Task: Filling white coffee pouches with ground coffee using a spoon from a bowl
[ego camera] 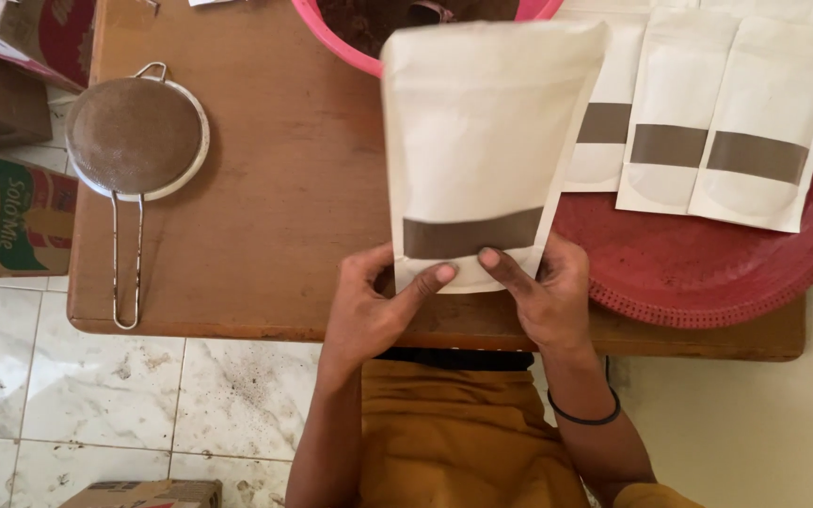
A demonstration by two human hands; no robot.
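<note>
**Pouch held up over the counter**

I grip the white pouch [478, 141] by its bottom edge, my left hand [374, 303] and right hand [545, 293] pinching it, thumbs across its front below the brown band. It stands above the counter [275, 188], beside the red tray [708, 273].

Evenly lit by soft, diffuse daylight, bright without harsh glare; only a mild sheen on the marble floor [96, 376] at lower left and a washed-out patch at far right. Faint, soft-edged shadows under the wooden table [265, 188] edge and beneath the held white pouch [482, 141]. Mostly sharp, with slight softness on that pouch and toward the top edge.
</note>
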